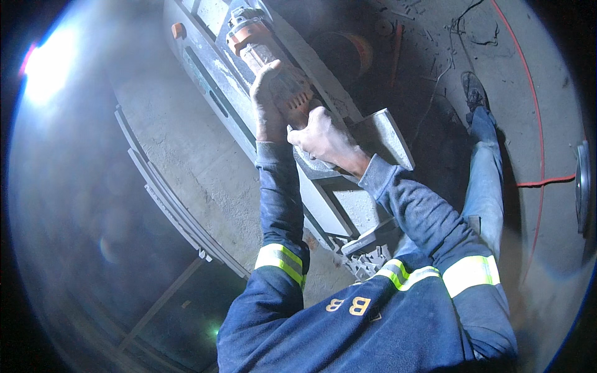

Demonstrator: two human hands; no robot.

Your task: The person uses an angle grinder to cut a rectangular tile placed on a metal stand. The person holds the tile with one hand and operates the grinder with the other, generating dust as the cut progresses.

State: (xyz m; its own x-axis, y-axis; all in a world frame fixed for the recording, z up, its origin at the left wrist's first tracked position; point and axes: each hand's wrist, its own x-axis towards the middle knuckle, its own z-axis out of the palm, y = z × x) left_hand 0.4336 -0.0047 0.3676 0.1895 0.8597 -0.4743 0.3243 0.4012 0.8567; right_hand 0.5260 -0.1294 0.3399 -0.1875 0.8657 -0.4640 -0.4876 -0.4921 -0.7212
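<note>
A dusty angle grinder [291, 89] with an orange collar lies along the upper middle of the view, its head pointing away from me. My left hand [266, 102] is wrapped around the left side of its body, thumb on top. Closed around its rear end is my right hand [326, 138], close beside the left wrist. Under the tool runs a long grey metal frame [214, 93] with slots in its side; the grinder's head is over its far part. Whether the disc touches the metal cannot be made out.
A small orange block [179, 30] sits on the frame's far left. A flat plate [387, 138] juts out right of my right hand. A red cable [528, 74] crosses the floor at right. Curved metal strips [168, 199] lie at left. Bright light [50, 68] glares at upper left.
</note>
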